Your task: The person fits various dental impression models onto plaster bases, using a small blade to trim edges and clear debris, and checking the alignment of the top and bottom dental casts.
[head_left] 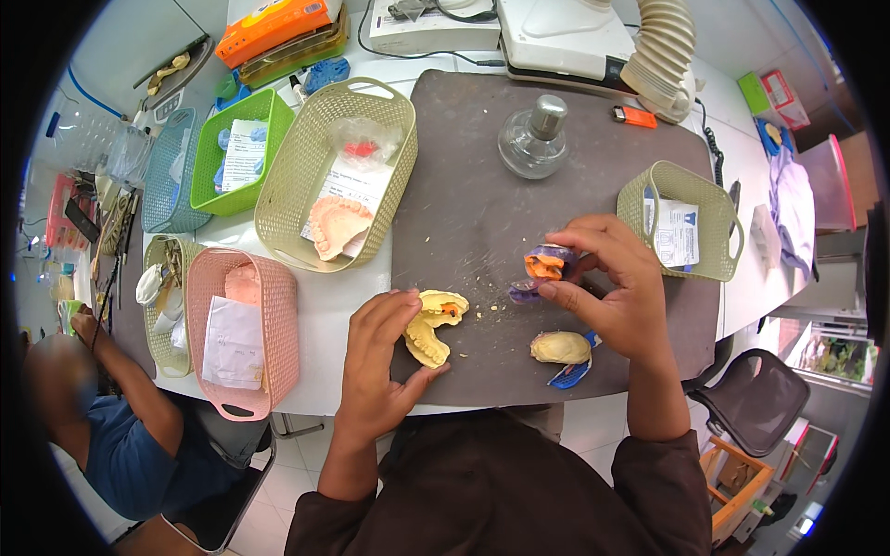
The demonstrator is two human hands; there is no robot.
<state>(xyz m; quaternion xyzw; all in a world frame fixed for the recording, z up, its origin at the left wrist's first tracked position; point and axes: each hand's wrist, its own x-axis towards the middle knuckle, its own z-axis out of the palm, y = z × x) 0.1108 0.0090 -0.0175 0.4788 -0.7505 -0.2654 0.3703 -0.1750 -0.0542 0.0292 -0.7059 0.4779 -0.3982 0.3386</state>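
Pink and perforated, a basket [286, 324] stands at our left. Our left hand [373, 366] holds a yellow dental cast [424, 335] between fingers and thumb over the grey-brown mat [473, 222]; our right hand [615, 287], well apart, pinches 1 purple-and-orange piece [545, 265], left of a green basket [714, 213].

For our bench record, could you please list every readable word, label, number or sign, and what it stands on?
I won't copy any wording, but print or writing shows on:
Orange box: pale lettering.
Green basket's slip: lines mostly too small to read.
Olive basket's slip: fine lines, too small.
Pink basket's sheet: faint marks, too blurred.
Right-hand basket's sheet: fine print, too small.
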